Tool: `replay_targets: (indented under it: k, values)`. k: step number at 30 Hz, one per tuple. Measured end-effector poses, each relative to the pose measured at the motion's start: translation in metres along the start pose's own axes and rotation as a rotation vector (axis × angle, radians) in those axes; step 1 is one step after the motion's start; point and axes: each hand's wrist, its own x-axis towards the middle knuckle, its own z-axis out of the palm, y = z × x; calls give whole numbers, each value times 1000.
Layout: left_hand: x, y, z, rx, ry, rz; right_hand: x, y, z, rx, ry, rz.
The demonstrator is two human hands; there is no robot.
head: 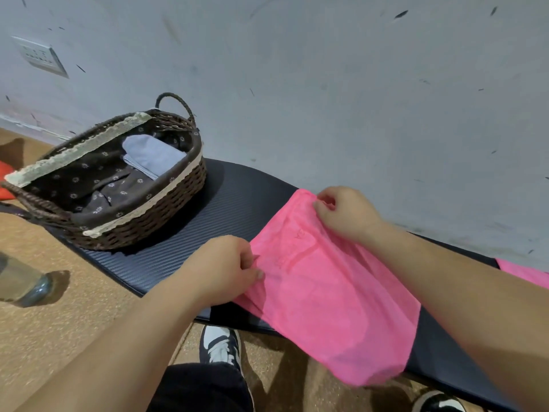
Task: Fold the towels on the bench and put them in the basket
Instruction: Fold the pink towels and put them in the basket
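On the bench (184,257), both hands pinch the pink towel's (335,298) left edge.

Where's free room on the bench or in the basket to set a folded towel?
Free: bare bench strip between basket and pink towel; basket's left half, beside the blue towel, only liner. Crowded: bench middle, under the pink towel with left hand and right hand gripping it; more pink cloth far right.

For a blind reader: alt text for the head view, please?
A person's left hand and right hand pinch one edge of a pink towel on a dark bench. Nearby, a wicker basket holds a folded pale blue towel.
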Motion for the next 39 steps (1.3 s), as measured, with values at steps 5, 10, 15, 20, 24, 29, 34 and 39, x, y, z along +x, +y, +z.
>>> replay_targets:
  k: [5,10,15,20,24,29,34,39]
  values:
    - [2,-8,4,-22,-12,8,33,1,23,-55,36,40]
    - [1,-9,2,-71,-25,-11,33,4,22,157,145,77]
    - [0,-13,1,-187,-66,-58,28,-10,7,241,243,45]
    - [2,-10,-4,-257,-34,-117,41,-33,-1,265,350,61]
    - [5,-16,-5,-184,78,-170,53,-25,29,170,166,104]
    - [7,-24,0,-87,144,-125,60,-15,44,145,202,87]
    - [8,-24,4,-9,137,-124,62,-10,41,73,107,140]
    - [7,-20,10,-51,111,-115,56,-9,43,220,91,74]
